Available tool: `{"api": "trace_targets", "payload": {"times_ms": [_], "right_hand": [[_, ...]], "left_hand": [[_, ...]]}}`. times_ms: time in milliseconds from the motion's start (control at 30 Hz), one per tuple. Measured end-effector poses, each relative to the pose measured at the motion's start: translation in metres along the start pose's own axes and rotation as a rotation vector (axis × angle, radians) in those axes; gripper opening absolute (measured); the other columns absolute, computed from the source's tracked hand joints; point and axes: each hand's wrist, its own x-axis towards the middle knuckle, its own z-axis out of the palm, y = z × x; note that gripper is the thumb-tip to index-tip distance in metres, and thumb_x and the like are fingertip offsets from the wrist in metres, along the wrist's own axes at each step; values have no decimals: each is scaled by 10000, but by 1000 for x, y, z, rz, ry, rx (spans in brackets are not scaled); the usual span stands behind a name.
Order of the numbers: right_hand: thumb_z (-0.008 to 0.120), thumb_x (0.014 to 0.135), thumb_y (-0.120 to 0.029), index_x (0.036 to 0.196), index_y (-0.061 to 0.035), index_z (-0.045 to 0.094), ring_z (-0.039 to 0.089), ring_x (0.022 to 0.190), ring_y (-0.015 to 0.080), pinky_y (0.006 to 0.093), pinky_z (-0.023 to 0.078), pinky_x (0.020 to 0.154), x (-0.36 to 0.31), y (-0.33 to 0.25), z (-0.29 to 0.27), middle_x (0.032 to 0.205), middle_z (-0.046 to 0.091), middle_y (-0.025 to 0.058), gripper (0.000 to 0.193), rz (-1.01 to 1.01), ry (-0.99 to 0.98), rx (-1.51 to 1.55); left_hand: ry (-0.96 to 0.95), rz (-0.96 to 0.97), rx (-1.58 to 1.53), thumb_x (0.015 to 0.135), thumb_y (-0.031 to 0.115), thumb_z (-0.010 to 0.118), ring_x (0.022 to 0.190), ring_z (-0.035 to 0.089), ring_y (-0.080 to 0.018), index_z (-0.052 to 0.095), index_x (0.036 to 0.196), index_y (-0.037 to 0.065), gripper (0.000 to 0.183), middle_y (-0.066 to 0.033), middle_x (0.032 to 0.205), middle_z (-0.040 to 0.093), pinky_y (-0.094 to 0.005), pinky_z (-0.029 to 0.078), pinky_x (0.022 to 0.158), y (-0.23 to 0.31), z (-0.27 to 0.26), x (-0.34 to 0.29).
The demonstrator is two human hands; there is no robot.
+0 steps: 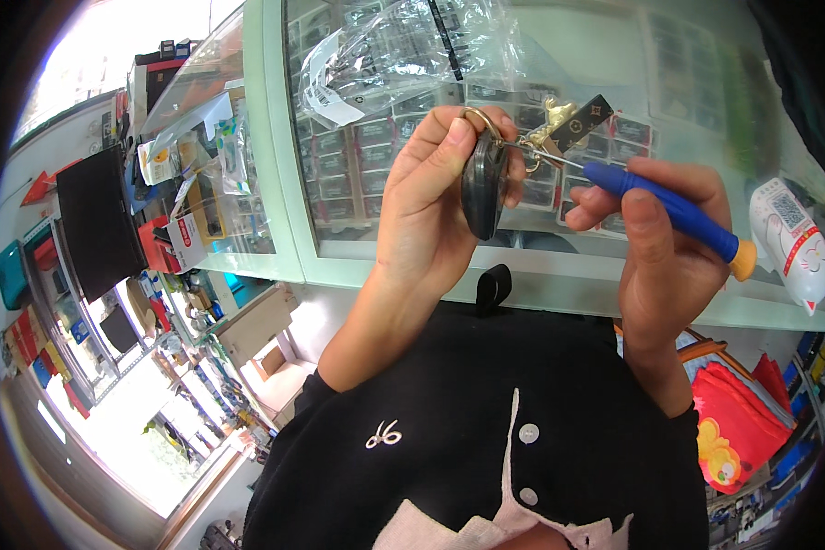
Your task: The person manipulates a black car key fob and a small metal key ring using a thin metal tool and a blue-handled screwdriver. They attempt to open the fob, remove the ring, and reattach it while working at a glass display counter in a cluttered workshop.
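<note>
My left hand (435,179) is closed on a dark car key fob (482,191), held up over the glass counter. A brass-coloured key ring (482,121) loops from the fob's top by my thumb. From the ring side hang a small gold figure charm (555,114) and a brown patterned strap (581,125). My right hand (665,215) grips a screwdriver (662,203) with a blue handle and a yellow end cap. Its thin metal shaft points left, and the tip reaches the ring beside the fob; whether it touches is hard to tell.
Beneath my hands is a glass-topped counter (339,259) with rows of small packs under the glass. A crumpled clear plastic bag (390,69) lies on it at the back. A white cat figure (791,243) stands at right, above a red bag (742,426). Shelves of goods fill the left.
</note>
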Motion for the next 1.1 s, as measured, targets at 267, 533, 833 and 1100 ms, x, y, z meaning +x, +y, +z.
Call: {"api": "trace_targets", "payload": {"times_ms": [267, 533, 833, 1100], "right_hand": [[539, 811, -65, 953, 54, 471, 596, 635, 212, 311, 495, 659, 1, -3, -2, 702, 594, 164, 197, -13, -38, -13], [551, 790, -45, 994, 63, 497, 580, 705, 185, 290, 500, 669, 10, -1, -17, 889, 549, 164, 237, -229, -237, -276], [516, 798, -5, 1083, 26, 459, 563, 717, 161, 279, 518, 641, 6, 4, -8, 979, 528, 181, 293, -49, -165, 132], [479, 811, 6, 1094, -16, 416, 552, 720, 172, 324, 522, 676, 9, 7, -13, 1043, 507, 210, 291, -69, -185, 282]], "left_hand": [[-12, 29, 8, 870, 182, 471, 736, 549, -181, 484, 859, 60, 123, -94, 925, 533, -285, 438, 585, 3, 1, 1], [-79, 33, 13, 874, 192, 457, 779, 525, -204, 503, 919, 74, 134, -80, 950, 496, -302, 420, 605, 5, -5, 1], [-49, 22, 34, 867, 191, 474, 749, 530, -188, 492, 875, 67, 125, -88, 930, 514, -286, 425, 595, 4, -3, 1], [-18, 5, 36, 859, 195, 494, 714, 535, -177, 492, 838, 61, 135, -90, 905, 537, -270, 432, 584, -3, 5, 2]]}}
